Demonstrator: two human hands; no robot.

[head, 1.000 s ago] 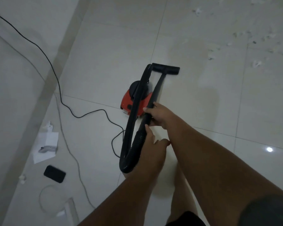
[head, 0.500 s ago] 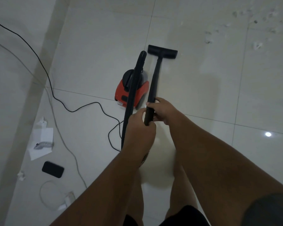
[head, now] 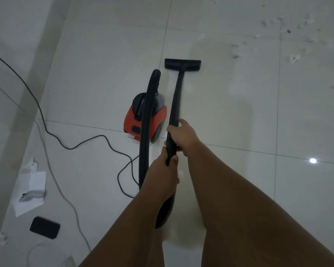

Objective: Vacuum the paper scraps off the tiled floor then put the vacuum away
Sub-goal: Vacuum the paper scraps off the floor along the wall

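My right hand [head: 183,134] and, nearer me, my left hand [head: 162,170] both grip the long black plastic vacuum wand [head: 176,97], which runs straight away from me to its flat black floor nozzle [head: 182,64]. The torn white paper scraps [head: 293,58] lie far right of that nozzle.

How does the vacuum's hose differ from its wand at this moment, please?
The wand is straight and rigid; the hose is ribbed and curves in a loop. The wand ends in the nozzle at the floor; the hose crosses in front of the red vacuum. The right hand and left hand hold the wand, while the hose's long run hangs beside it. Both are black.
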